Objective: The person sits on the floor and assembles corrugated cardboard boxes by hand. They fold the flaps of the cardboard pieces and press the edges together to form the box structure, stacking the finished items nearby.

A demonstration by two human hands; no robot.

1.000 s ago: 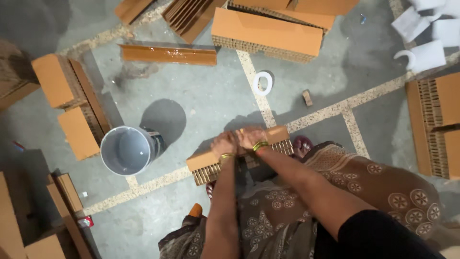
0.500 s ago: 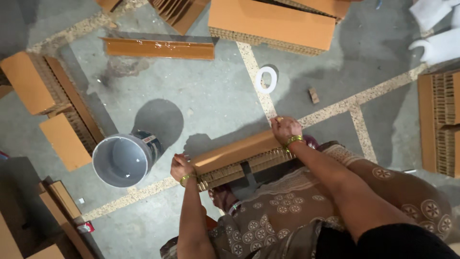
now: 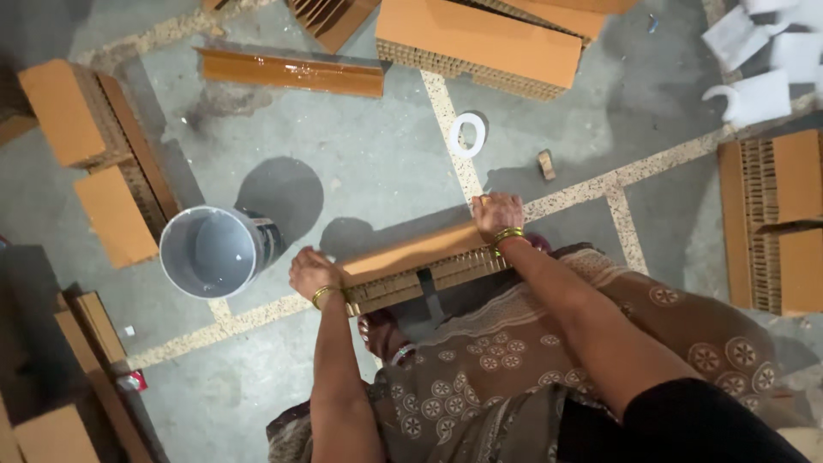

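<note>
Long honeycomb cardboard block (image 3: 420, 264), brown facing on top, open cell edge toward the person, held level above the grey floor (image 3: 377, 163) over the pale inlaid strip, just in front of the person's patterned skirt. Left hand (image 3: 314, 274) clasps the left end, fingers wrapped over the top; right hand (image 3: 497, 214) clamps the right end, fingers closed over the far edge. Both grips are at the extreme ends with nothing under the middle, so the block looks liable to sag or crease there if squeezed or twisted. A dark band crosses the cell edge near mid-length; cannot tell if it is tape or a gap, but a split would likely start there. The open grey bucket (image 3: 210, 251) stands just beside the left hand, near enough that a swing of the left end could tip it. White tape ring (image 3: 467, 133) and a small wood offcut (image 3: 546, 164) lie on the floor beyond the right hand, possible trip points. More cardboard slabs (image 3: 480, 43) are stacked toward the far edge of the floor.
</note>
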